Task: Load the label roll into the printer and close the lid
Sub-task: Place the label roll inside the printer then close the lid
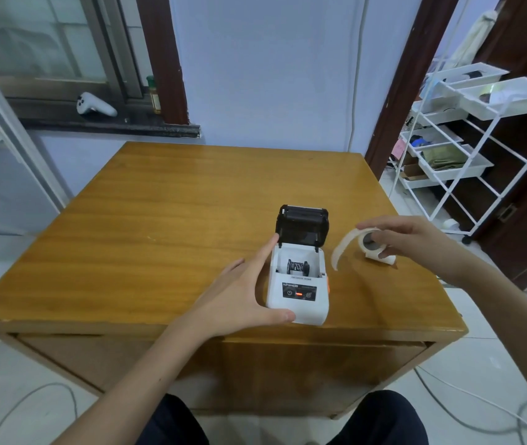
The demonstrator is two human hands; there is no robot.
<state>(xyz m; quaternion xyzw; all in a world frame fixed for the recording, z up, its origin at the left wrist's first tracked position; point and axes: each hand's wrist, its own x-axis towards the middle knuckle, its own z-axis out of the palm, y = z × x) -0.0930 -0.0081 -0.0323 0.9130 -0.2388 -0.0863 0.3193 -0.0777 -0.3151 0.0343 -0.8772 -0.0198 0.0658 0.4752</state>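
Note:
A small white label printer (297, 305) stands near the front edge of the wooden table (165, 203). Its black lid (302, 224) is tilted up and open, and a black spindle shows in the roll bay (299, 266). My left hand (239, 293) grips the printer's left side, with the thumb at the front corner and a finger by the hinge. To the right, my right hand (416, 242) holds the white label roll (370, 241) just above the table, with a loose strip (341, 248) curling down toward the printer. A small white piece (382, 259) lies under the roll.
A white wire rack (468, 136) with trays stands at the right beyond the table. A white controller (95, 106) and a bottle (154, 94) rest on the window sill at the back left. Cables run over the floor. My knees are below the table's front edge.

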